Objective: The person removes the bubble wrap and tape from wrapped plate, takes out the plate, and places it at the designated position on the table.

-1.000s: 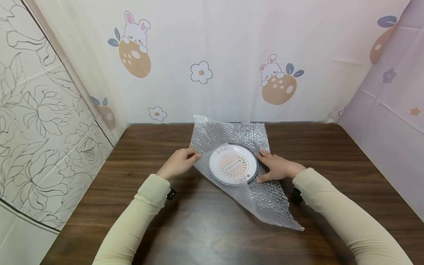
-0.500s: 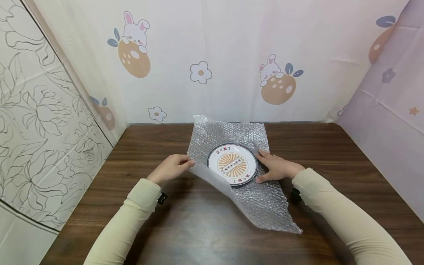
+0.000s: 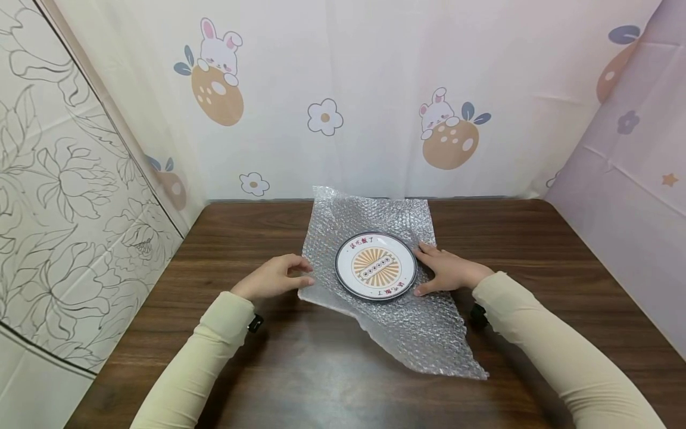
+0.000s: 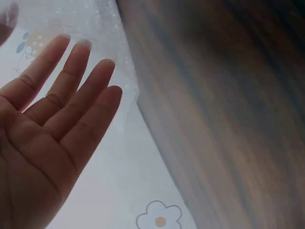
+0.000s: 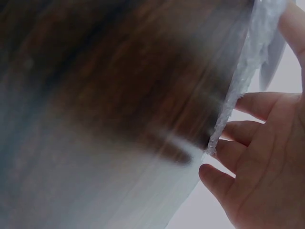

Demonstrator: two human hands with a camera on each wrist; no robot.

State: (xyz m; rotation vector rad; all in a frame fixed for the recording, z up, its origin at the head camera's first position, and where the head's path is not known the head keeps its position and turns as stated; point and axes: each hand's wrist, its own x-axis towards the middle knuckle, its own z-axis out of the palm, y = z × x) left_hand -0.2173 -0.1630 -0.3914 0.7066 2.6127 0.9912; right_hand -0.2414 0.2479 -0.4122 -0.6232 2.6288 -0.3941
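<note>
A round white plate (image 3: 376, 266) with a dark rim, red characters and an orange sunburst lies face up on a sheet of bubble wrap (image 3: 439, 339). At the sheet's left edge is my left hand (image 3: 274, 277), thumb and fingers apart with nothing gripped; the left wrist view shows its straight fingers (image 4: 71, 67) beside the wrap. My right hand (image 3: 450, 270) rests on the wrap, its spread fingertips right at the plate's right rim. From the right wrist, the wrap's edge (image 5: 238, 78) runs past the extended fingers (image 5: 259, 106).
Beneath everything is a dark brown wood-grain table (image 3: 300, 387). A white curtain (image 3: 370, 65) with rabbit and flower prints hangs along the back edge, a flower-line panel (image 3: 80, 185) stands at left, and a pale curtain (image 3: 632, 173) borders the right.
My left hand has let go of the near-left flap of bubble wrap and moved slightly left and nearer. That flap has come off the plate, leaving its face uncovered. The right hand stays put.
</note>
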